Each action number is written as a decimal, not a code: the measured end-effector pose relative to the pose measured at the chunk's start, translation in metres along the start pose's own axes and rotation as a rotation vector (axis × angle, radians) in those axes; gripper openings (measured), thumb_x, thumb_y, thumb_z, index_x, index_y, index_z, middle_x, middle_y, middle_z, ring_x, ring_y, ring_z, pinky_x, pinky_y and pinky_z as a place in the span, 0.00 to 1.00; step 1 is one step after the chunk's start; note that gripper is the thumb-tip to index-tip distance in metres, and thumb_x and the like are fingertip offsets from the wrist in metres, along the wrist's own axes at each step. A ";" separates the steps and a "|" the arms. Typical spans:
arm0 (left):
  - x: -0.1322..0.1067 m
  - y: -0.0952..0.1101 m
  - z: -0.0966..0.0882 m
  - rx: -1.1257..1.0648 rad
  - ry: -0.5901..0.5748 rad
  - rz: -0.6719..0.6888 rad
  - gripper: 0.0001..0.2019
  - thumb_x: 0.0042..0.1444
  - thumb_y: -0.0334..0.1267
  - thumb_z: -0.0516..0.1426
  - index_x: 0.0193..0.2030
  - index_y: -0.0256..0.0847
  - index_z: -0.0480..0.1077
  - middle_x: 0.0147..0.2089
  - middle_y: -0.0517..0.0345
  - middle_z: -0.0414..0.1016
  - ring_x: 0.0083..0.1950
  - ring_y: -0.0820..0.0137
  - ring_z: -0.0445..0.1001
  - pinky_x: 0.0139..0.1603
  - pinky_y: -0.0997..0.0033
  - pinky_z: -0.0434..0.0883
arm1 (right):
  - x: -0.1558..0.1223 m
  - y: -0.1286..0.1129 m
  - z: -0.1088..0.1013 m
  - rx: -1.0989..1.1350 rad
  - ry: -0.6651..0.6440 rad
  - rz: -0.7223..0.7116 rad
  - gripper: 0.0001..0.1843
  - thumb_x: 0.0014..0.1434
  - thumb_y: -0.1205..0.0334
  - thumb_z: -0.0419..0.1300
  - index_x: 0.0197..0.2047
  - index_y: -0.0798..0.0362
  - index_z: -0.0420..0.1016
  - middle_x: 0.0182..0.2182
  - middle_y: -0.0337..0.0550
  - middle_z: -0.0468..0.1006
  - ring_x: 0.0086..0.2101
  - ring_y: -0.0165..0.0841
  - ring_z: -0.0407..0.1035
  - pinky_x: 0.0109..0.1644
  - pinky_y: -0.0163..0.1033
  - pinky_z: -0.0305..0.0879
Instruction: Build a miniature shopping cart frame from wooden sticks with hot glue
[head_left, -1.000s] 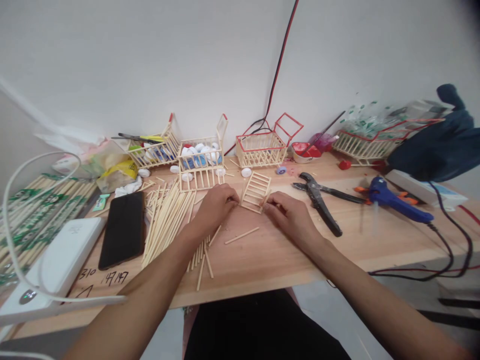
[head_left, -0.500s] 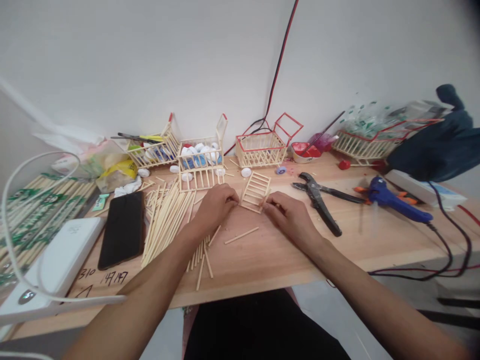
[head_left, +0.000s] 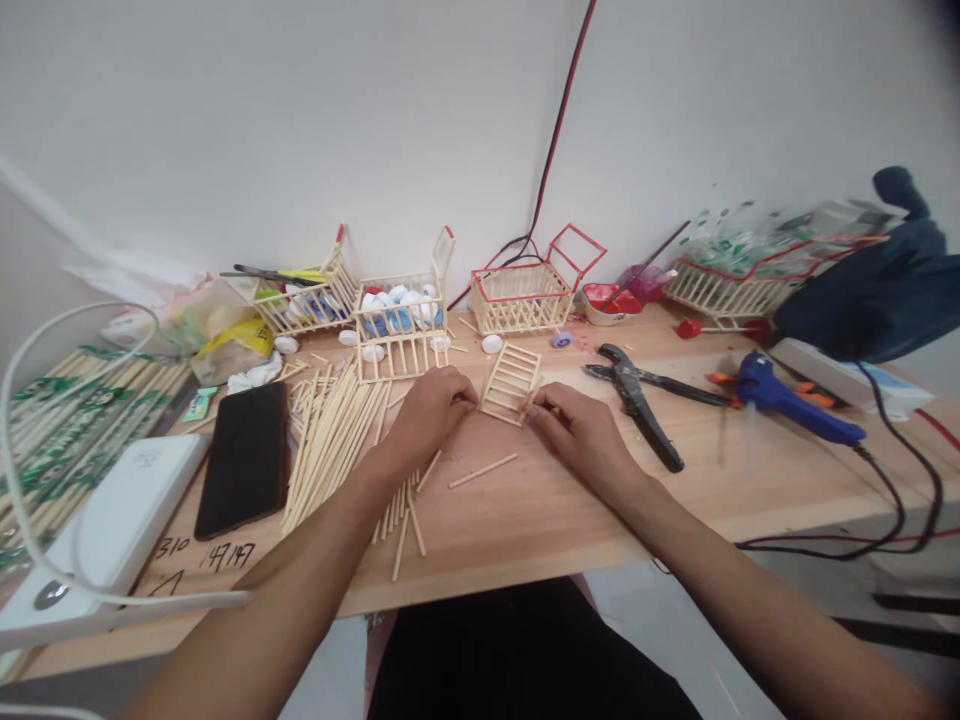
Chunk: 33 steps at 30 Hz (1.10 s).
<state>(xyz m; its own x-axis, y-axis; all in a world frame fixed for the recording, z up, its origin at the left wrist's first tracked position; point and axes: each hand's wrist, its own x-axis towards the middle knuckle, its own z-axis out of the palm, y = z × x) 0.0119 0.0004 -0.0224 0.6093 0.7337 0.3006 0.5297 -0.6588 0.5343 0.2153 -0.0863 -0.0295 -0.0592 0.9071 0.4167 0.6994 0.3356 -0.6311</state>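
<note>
A small ladder-like frame of thin wooden sticks stands tilted on the table between my hands. My right hand is closed, thumb and fingers pinching the frame's lower right corner. My left hand is curled close to the frame's left side, its fingertips pressed together; what they hold, if anything, is hidden. A loose short stick lies in front of the frame. More cut sticks lie partly under my left forearm, beside a pile of longer sticks.
Behind stand small stick carts, one with white and blue caps and one red-rimmed. On the right lie black-handled cutters and a blue glue gun with its cable. A phone and white power bank lie left.
</note>
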 end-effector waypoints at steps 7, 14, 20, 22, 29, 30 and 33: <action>0.000 -0.001 0.000 0.005 -0.003 0.010 0.07 0.53 0.24 0.56 0.29 0.37 0.73 0.32 0.57 0.74 0.38 0.69 0.70 0.42 0.69 0.65 | 0.000 -0.003 0.001 -0.025 0.012 0.012 0.08 0.63 0.62 0.55 0.30 0.52 0.69 0.25 0.36 0.68 0.27 0.28 0.61 0.32 0.35 0.55; 0.000 -0.001 0.000 0.015 -0.009 0.006 0.08 0.52 0.23 0.56 0.29 0.37 0.73 0.33 0.57 0.74 0.38 0.69 0.70 0.42 0.69 0.66 | -0.001 -0.004 0.000 0.000 0.017 0.004 0.05 0.61 0.63 0.57 0.33 0.52 0.71 0.29 0.39 0.70 0.29 0.29 0.62 0.32 0.35 0.56; 0.001 -0.001 0.000 0.003 -0.003 0.011 0.08 0.52 0.23 0.56 0.29 0.37 0.73 0.33 0.57 0.74 0.38 0.69 0.71 0.42 0.69 0.66 | 0.000 -0.002 0.000 -0.002 -0.002 0.003 0.05 0.61 0.64 0.57 0.33 0.52 0.71 0.28 0.39 0.71 0.29 0.30 0.64 0.33 0.35 0.57; 0.000 -0.001 0.000 0.000 -0.003 0.011 0.08 0.52 0.23 0.55 0.28 0.38 0.73 0.33 0.57 0.74 0.38 0.69 0.71 0.43 0.69 0.66 | 0.000 -0.001 0.001 -0.006 -0.006 0.001 0.05 0.61 0.64 0.57 0.33 0.52 0.71 0.28 0.39 0.72 0.30 0.30 0.64 0.34 0.35 0.57; 0.000 0.001 0.000 0.005 -0.007 -0.006 0.08 0.52 0.23 0.55 0.28 0.38 0.73 0.32 0.57 0.74 0.38 0.69 0.71 0.42 0.69 0.66 | 0.000 0.000 0.001 -0.007 -0.020 -0.006 0.06 0.62 0.63 0.57 0.33 0.51 0.72 0.29 0.39 0.73 0.31 0.31 0.65 0.35 0.36 0.58; 0.000 0.001 -0.001 0.005 -0.009 -0.008 0.08 0.52 0.23 0.55 0.28 0.38 0.73 0.33 0.57 0.74 0.38 0.69 0.71 0.42 0.69 0.66 | 0.000 0.000 0.001 -0.007 -0.021 -0.003 0.06 0.62 0.63 0.56 0.33 0.51 0.72 0.29 0.39 0.72 0.31 0.32 0.65 0.35 0.36 0.58; 0.001 0.000 -0.001 0.004 -0.009 -0.007 0.08 0.52 0.23 0.56 0.29 0.38 0.73 0.33 0.57 0.74 0.38 0.69 0.71 0.43 0.68 0.66 | 0.000 -0.001 0.000 -0.010 -0.025 -0.001 0.07 0.62 0.62 0.56 0.33 0.51 0.72 0.28 0.40 0.72 0.31 0.32 0.65 0.34 0.37 0.58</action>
<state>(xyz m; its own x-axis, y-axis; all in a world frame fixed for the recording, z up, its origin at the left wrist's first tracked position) 0.0120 0.0009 -0.0217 0.6114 0.7364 0.2896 0.5363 -0.6547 0.5327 0.2142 -0.0863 -0.0290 -0.0774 0.9129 0.4008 0.7062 0.3340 -0.6243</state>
